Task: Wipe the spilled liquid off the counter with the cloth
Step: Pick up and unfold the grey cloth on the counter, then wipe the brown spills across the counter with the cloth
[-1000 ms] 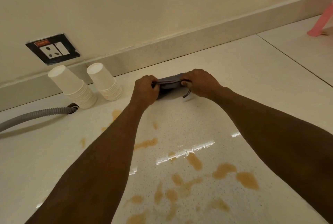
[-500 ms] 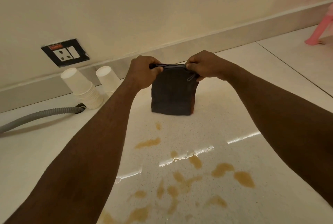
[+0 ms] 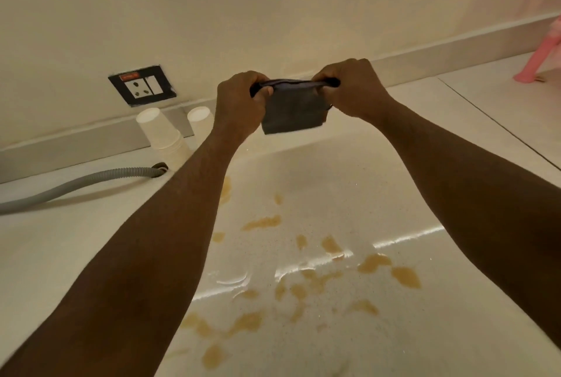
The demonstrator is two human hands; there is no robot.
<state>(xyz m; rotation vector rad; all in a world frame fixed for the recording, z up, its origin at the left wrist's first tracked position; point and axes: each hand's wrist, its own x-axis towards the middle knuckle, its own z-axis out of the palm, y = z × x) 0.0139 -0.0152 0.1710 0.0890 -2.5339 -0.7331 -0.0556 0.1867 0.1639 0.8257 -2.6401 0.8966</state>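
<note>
Gripping dark cloth (image 3: 293, 109), no legible writing.

Pale glossy surface (image 3: 379, 170), seam line far right. Brown spill patches (image 3: 312, 279) scattered centre to near. Two stacks of upturned white paper cups (image 3: 165, 137) far left at the wall. Grey corrugated hose (image 3: 76, 184) lies along the left. Pink object (image 3: 538, 58) far right.

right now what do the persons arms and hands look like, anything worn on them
Both arms are bare from the bottom edge of the picture up to the hands: no sleeves, no gloves. No watch, bracelet or ring shows on the left hand or the right hand. Fine hair shows along the forearms. Each hand shows mainly its back and knuckles; the fingertips are mostly hidden.
</note>
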